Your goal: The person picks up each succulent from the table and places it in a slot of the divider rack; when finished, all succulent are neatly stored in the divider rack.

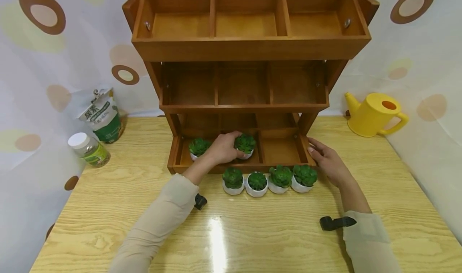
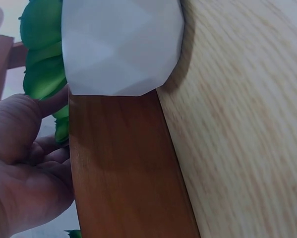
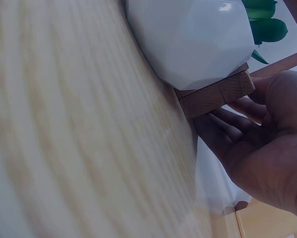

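Note:
My left hand (image 1: pixel 224 148) holds a small potted succulent (image 1: pixel 245 144), green with a white pot, in the middle bottom compartment of a wooden tiered shelf (image 1: pixel 252 50). Thumb and fingers are on its near and far sides; the pot is partly hidden. To its left, another potted succulent (image 1: pixel 199 147) sits in the left bottom compartment, partly behind my forearm. At the right end of the bottom tier, my right hand (image 1: pixel 329 160) grips the wooden side panel (image 3: pixel 217 94) between thumb and fingers. Several succulents in white faceted pots (image 1: pixel 256 185) stand in a row before the shelf.
A yellow watering can (image 1: pixel 373 114) stands at the back right of the wooden table (image 1: pixel 274 233). Back left are a green and white pouch (image 1: pixel 104 118) with a clip and a white-lidded jar (image 1: pixel 88 149). A patterned cloth (image 1: pixel 415 64) hangs behind.

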{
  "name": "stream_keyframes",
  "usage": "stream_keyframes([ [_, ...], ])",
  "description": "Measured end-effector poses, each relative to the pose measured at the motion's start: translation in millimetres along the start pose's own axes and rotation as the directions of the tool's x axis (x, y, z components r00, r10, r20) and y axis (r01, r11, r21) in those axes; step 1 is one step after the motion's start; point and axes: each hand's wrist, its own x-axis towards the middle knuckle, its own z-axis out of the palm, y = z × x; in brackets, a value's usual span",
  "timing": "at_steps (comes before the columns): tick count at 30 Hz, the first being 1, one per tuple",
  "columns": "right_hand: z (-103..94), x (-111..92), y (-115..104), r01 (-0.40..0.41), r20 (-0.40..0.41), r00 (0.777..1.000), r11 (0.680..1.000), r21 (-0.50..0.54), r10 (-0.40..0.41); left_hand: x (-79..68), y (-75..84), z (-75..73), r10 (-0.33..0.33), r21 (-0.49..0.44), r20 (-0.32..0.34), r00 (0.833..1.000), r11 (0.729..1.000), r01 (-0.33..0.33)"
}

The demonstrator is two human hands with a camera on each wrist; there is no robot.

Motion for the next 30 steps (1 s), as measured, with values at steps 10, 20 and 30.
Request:
stream_keyframes([
  [10, 1.1, -1, 0, -0.021, -0.013, 1.000, 0.999, -0.040, 0.021, 1.6, 1.0, -0.4, -0.018, -0.004, 0.024, 1.000, 1.000, 0.018],
  [20, -1.2, -1, 1, -0.049, -0.014, 0.999, 0.996, -0.081, 0.049, -14.8, -4.5, -10.9, 0.056, -0.141, -0.046, 0.997, 0.988, -0.062],
  [30, 0.1, 3, 1, -0.042, 0.006, 0.999, 0.996, -0.072, 0.043, -75.2, -25.5, -31.4, 0.065, -0.274, -0.068, 0.996, 0.958, -0.081],
])
